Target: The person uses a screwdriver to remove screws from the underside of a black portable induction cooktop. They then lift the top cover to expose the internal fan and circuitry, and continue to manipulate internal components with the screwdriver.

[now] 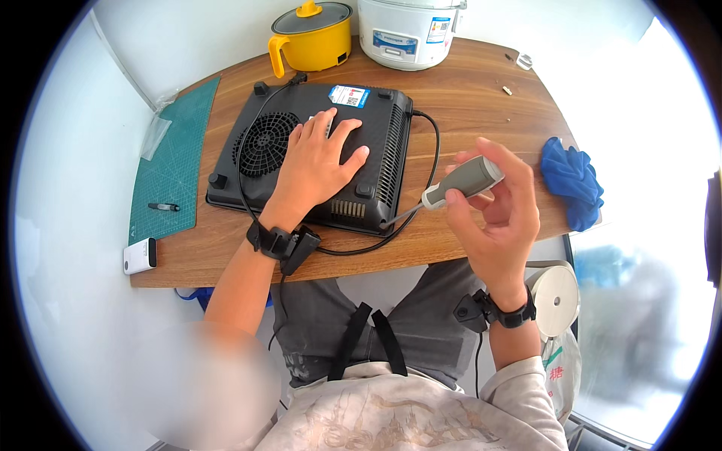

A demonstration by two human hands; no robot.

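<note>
A black induction cooker [353, 161] lies upside down on the wooden table, its round fan grille and rubber feet facing up. My left hand [320, 161] rests flat on its underside with fingers spread, right of the grille. In my right hand [500, 214] is a grey-and-white-handled screwdriver [462, 183], gripped by the handle between thumb and fingers. Its thin shaft slants down to the left, and the tip meets the cooker's near right corner. Whether the tip sits in a screw is too small to tell. The cooker's black cord [436, 143] loops around its right side.
A yellow pot [312, 41] with a lid and a white rice cooker [406, 37] stand at the back. On the left lie a green cutting mat [173, 161], a black pen [163, 207] and a white power bank [140, 256]. A blue cloth [571, 184] hangs over the right edge.
</note>
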